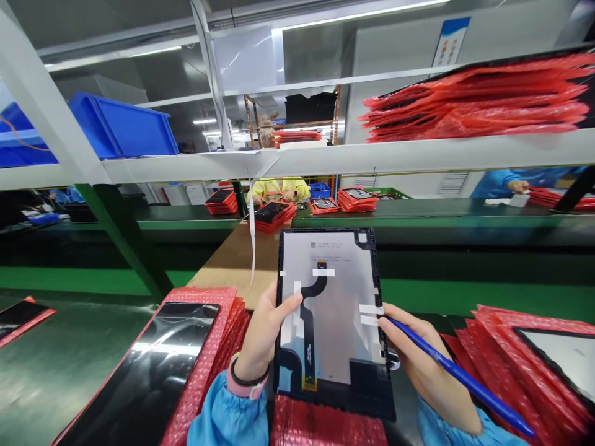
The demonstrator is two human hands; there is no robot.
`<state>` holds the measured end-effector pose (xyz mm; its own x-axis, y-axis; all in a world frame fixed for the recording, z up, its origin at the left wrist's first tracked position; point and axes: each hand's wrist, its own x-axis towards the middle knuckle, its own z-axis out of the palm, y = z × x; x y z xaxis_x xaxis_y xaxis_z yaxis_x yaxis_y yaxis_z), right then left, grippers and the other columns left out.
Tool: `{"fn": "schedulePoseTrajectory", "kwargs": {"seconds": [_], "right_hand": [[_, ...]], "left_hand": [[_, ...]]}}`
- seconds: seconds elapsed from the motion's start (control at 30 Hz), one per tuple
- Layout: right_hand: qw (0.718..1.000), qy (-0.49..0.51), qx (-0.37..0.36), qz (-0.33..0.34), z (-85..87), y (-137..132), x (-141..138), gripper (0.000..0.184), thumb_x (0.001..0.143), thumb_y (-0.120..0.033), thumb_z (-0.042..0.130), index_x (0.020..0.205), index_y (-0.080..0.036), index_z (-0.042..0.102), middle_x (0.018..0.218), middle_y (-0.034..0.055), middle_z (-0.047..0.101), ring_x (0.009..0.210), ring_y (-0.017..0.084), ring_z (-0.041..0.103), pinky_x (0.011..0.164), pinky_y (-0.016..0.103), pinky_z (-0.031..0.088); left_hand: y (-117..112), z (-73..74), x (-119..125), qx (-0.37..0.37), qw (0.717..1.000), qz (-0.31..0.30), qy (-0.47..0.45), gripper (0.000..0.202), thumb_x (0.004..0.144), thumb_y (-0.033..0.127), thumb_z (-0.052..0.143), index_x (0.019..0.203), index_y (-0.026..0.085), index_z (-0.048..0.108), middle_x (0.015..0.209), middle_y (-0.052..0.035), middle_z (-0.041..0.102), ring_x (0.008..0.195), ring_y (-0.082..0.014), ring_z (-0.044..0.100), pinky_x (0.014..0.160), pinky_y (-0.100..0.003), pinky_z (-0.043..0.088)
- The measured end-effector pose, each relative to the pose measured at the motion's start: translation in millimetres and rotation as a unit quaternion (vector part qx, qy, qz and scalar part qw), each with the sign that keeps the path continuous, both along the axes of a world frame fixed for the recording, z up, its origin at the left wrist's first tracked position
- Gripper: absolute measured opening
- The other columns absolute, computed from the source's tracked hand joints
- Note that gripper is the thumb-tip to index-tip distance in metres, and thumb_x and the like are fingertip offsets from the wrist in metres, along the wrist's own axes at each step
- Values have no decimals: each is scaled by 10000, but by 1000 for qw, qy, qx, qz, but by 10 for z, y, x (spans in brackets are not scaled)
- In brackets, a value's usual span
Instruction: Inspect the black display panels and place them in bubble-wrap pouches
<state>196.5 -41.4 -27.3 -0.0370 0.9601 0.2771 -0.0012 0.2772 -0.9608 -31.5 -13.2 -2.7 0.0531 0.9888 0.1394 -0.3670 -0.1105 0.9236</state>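
A tablet display panel (341, 322), back uppermost, lies between five and six o'clock. The left hand's (263, 334) grip is closed on its left edge, thumb at the black flex cable (308, 341); the right hand's (423, 356) grip pinches the right edge, with a blue pen (465, 375). Bubble-wrap stacks: left (223, 328), eight o'clock; right (497, 365), four.

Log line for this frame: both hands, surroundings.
left hand: holds panel by left edge | right hand: at its right edge, holding blue tool | beside: left red stack, right red stack
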Motion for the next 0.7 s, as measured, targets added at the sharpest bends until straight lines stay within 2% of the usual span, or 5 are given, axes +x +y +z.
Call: {"fn": "schedulePoseTrajectory", "kwargs": {"seconds": [0.23,0.33,0.43,0.57,0.7], "right_hand": [[979,-163,23,-123,-49,210,-141,301,857,-467,562,907,-196,684,559,-36,547,490,123,463,450,219,385],[979,-154,10,-134,-100,328,-185,293,822,-481,604,861,-196,662,566,-27,579,522,142,538,506,224,452],[987,-70,-10,-144,-84,381,-215,363,759,-449,699,1035,-219,644,904,45,731,879,235,684,798,290,539],[983,168,-49,-55,-55,322,-203,486,805,-428,676,1266,-375,531,1416,21,525,1251,262,527,1010,427,450],[941,288,-152,87,-166,216,-99,500,776,-680,559,1137,-350,662,1260,68,654,1212,317,558,992,534,444]], "left_hand": [[156,-165,-13,18,998,43,44,364,772,296,710,1117,195,654,964,-46,708,805,-154,650,688,-227,509],[187,-180,-31,36,993,62,99,286,787,314,690,1039,178,680,850,-24,714,723,-137,639,643,-218,503],[175,-183,-51,89,968,96,215,171,818,306,647,807,144,699,606,4,661,540,-122,602,524,-216,486],[185,-216,-39,359,847,99,380,261,888,135,485,1035,154,699,840,-51,756,771,-182,719,713,-273,589],[246,-265,10,585,670,119,441,414,868,3,397,1181,146,628,1112,-115,721,1092,-196,654,930,-336,549]]}}
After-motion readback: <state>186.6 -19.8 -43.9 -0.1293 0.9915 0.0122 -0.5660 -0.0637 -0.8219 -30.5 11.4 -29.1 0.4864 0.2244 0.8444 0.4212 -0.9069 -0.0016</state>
